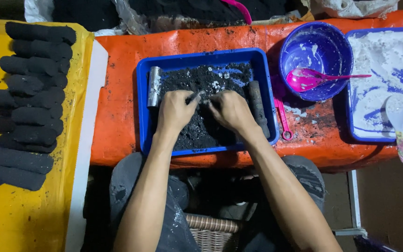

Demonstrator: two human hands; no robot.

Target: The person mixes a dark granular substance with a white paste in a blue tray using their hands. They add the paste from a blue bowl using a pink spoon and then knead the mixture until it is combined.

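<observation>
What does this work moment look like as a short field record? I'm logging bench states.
left hand: pressing into black mix
right hand: in the same mix, beside the left
blue tray: holds mix, metal tube, dark rod
black rolls: stacked on yellow sheet
blue bowl: pink spoon inside

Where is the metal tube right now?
In the head view the metal tube lies along the inner left wall of the blue tray, beside the black mix, just up-left of the left hand.
</observation>
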